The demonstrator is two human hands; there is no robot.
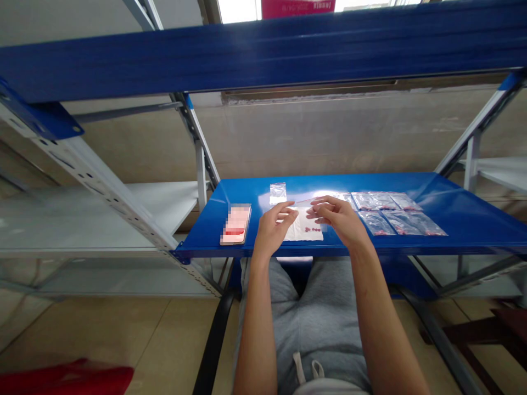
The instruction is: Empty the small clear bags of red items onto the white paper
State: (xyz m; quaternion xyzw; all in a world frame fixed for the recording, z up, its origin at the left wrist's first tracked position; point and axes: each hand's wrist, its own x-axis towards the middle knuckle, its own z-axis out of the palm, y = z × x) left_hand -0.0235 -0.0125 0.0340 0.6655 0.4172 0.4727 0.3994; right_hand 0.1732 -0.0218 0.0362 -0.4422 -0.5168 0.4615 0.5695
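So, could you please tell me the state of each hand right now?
Left hand: fingers loosely curled over the white sheet; cannot tell whether it holds anything.
Right hand: fingers bent, also over the sheet; any grip cannot be told.

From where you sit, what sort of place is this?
Probably a storeroom or workshop corner: a blue metal shelf serves as a worktop, pale shelving stands to the left, and small clear bags with red contents lie in two rows.
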